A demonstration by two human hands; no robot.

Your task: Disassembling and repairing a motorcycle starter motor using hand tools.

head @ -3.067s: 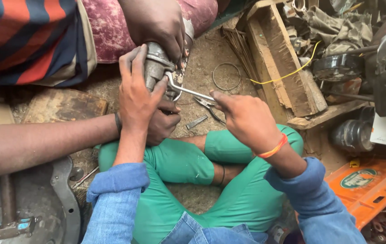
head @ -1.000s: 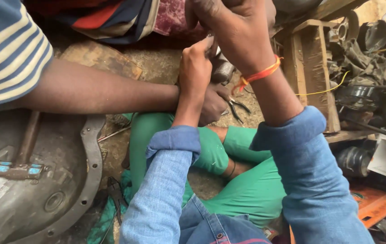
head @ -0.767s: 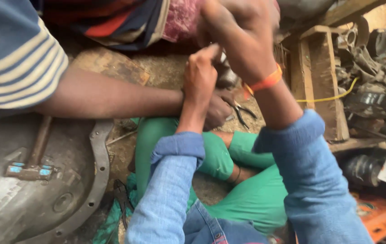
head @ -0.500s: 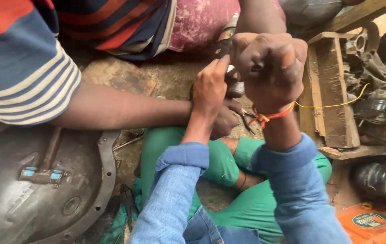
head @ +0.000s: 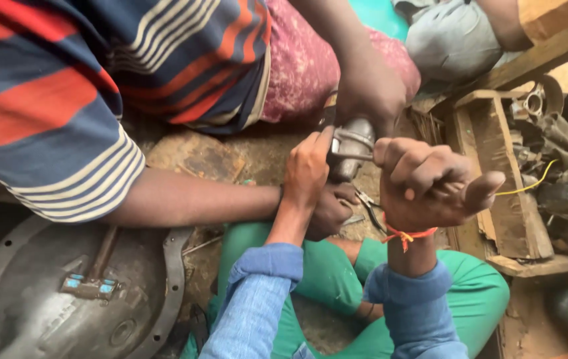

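Note:
A grey metal cylindrical part (head: pixel 352 147) stands upright between me and a co-worker in a striped shirt. My left hand (head: pixel 307 173) presses flat against its left side. My right hand (head: pixel 430 186), with an orange band at the wrist, is closed in a fist around the handle of a thin metal wrench (head: pixel 350 158) that reaches to the part. The co-worker's one hand (head: pixel 370 93) grips the part from above; the other hand (head: pixel 330 213) holds it low down, under my left hand. Pliers (head: pixel 368 203) lie on the ground just below the part.
A large round dark metal cover (head: pixel 64 299) lies at lower left with a hammer (head: pixel 94 272) on it. A wooden crate (head: pixel 496 179) and a heap of metal parts with a yellow wire (head: pixel 530 183) stand at right. My green-trousered legs (head: pixel 337 292) are folded below.
The view has shifted, bringing the part and the co-worker's top hand into sight. My right fist, raised high before, has come down to the right of the part. My left hand stayed on the part.

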